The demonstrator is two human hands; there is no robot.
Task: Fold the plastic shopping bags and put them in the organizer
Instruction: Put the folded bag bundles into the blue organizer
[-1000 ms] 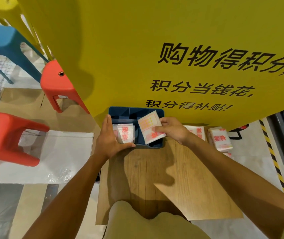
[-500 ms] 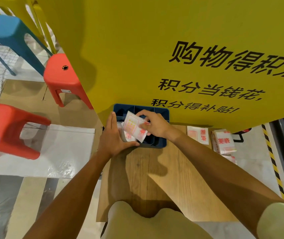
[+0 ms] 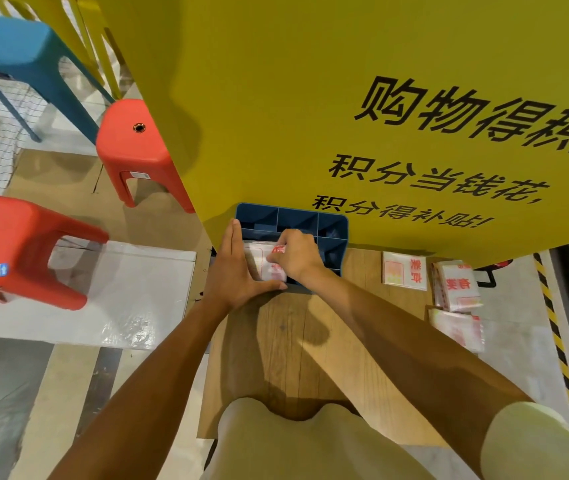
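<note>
Three plastic stools stand on the floor at far left: a blue stool (image 3: 16, 53), a red stool (image 3: 134, 147) beside it, and a nearer red stool (image 3: 16, 251) at the left edge. A clear plastic sheet (image 3: 130, 285) lies flat on the floor between the stools and your desk (image 3: 276, 358).

Your left hand (image 3: 233, 275) rests flat against the left wall of the blue organizer (image 3: 291, 216), fingers straight and pressed together, thumb stretched along the near edge. The organizer sits at the far edge of the desk, right under the yellow sign (image 3: 345, 98); its far compartments show dark.

Inside the near-left compartment sits a folded bag (image 3: 262, 263), white with red print, standing between your two hands. Your right hand (image 3: 295, 256) has its fingers curled over the bag's top edge, pinching it at the red-printed corner. How deep the bag sits, you cannot tell; your hand hides it.

Right of the organizer, a second folded bag (image 3: 404, 275) lies flat on the desk. Farther right, a stack of folded bags (image 3: 458, 285) sits at the desk's edge, and another bag (image 3: 458, 329) lies just nearer. Yellow-black hazard tape (image 3: 553, 317) runs along the floor at far right.
</note>
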